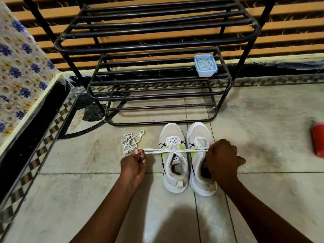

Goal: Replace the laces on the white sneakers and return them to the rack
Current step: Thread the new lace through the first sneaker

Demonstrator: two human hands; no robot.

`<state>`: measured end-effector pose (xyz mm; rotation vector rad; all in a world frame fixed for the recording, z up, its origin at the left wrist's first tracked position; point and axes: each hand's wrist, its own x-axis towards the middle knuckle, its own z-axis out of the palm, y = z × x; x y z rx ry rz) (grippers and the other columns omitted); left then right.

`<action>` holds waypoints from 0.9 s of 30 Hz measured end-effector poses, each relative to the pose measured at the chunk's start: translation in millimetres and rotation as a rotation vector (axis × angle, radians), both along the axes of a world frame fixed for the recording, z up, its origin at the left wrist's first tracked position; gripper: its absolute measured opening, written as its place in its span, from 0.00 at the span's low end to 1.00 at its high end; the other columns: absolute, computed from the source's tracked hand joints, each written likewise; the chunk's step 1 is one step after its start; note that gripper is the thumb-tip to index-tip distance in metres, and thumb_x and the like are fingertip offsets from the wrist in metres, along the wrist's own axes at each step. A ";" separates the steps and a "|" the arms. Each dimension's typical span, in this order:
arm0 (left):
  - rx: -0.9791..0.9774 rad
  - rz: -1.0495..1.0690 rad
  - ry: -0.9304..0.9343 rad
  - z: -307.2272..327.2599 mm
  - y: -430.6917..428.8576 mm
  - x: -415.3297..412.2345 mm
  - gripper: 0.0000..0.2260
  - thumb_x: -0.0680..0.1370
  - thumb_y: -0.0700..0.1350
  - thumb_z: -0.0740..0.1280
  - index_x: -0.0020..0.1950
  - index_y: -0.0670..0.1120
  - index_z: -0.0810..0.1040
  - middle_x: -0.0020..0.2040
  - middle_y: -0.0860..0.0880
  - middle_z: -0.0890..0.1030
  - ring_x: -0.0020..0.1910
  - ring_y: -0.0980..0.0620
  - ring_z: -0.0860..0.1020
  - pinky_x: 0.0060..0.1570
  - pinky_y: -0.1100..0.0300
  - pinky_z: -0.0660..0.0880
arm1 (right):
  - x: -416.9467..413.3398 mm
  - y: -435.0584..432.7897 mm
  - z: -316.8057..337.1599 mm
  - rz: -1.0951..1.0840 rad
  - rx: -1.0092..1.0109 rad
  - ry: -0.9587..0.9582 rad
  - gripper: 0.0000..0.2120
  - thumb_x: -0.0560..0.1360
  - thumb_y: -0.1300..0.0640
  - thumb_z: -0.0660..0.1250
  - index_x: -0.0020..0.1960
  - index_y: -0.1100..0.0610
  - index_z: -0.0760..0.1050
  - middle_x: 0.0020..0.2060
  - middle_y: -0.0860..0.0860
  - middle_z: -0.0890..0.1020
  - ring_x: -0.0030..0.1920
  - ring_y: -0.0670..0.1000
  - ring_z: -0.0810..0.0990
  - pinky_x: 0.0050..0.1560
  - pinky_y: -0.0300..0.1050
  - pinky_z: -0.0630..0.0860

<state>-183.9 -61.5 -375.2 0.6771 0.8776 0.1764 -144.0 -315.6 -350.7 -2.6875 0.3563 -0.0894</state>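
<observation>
Two white sneakers stand side by side on the tiled floor, toes toward the rack. The left sneaker is laced, and its white lace is stretched taut sideways across both shoes. My left hand pinches one end of that lace at the left. My right hand grips the other end above the right sneaker, whose heel it partly hides. A loose white lace lies coiled on the floor left of the shoes.
A black metal shoe rack stands just behind the sneakers. A small blue-lidded plastic box sits on its middle shelf at the right. A red bottle lies at the right edge. A floral-covered bed fills the left side.
</observation>
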 end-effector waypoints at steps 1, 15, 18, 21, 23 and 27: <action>0.080 -0.037 0.002 1.0 0.6 -0.8 0.10 0.86 0.35 0.57 0.46 0.39 0.73 0.38 0.46 0.75 0.29 0.55 0.71 0.24 0.64 0.68 | 0.3 0.0 0.2 -0.003 0.006 0.000 0.05 0.77 0.57 0.61 0.50 0.57 0.73 0.46 0.52 0.76 0.53 0.57 0.73 0.52 0.58 0.66; 1.159 -0.733 0.075 -3.5 -40.9 -14.2 0.23 0.66 0.47 0.83 0.57 0.52 0.78 0.55 0.54 0.82 0.50 0.62 0.78 0.46 0.76 0.70 | 3.0 36.1 -16.4 0.913 -0.079 -0.172 0.16 0.66 0.54 0.67 0.51 0.61 0.79 0.44 0.58 0.81 0.44 0.63 0.81 0.44 0.56 0.80; 1.170 -0.710 0.067 1.3 -36.5 -17.2 0.23 0.68 0.45 0.82 0.59 0.51 0.77 0.53 0.56 0.81 0.49 0.66 0.77 0.45 0.75 0.70 | 5.7 41.9 -22.5 0.922 -0.040 -0.092 0.16 0.67 0.54 0.69 0.51 0.62 0.78 0.45 0.59 0.80 0.45 0.63 0.80 0.46 0.57 0.80; 1.157 -0.697 0.066 2.4 -25.4 -18.2 0.22 0.69 0.46 0.82 0.57 0.52 0.76 0.51 0.58 0.81 0.47 0.63 0.79 0.45 0.71 0.73 | 4.9 52.0 -21.5 0.932 -0.040 -0.098 0.14 0.69 0.54 0.69 0.50 0.61 0.76 0.45 0.59 0.78 0.45 0.62 0.79 0.47 0.54 0.79; 1.140 -0.705 0.069 4.0 -19.8 -19.4 0.24 0.68 0.48 0.82 0.58 0.53 0.74 0.50 0.58 0.81 0.46 0.59 0.81 0.47 0.64 0.76 | 2.4 57.6 -22.7 0.923 -0.040 -0.121 0.12 0.70 0.54 0.66 0.49 0.61 0.76 0.44 0.59 0.77 0.44 0.62 0.79 0.46 0.53 0.79; 1.122 -0.608 0.072 10.3 -15.5 -22.3 0.19 0.73 0.57 0.79 0.57 0.53 0.76 0.49 0.58 0.81 0.47 0.57 0.81 0.48 0.61 0.77 | 1.6 57.7 -19.9 0.876 -0.035 -0.176 0.16 0.74 0.48 0.64 0.47 0.61 0.78 0.41 0.58 0.78 0.42 0.61 0.79 0.44 0.52 0.78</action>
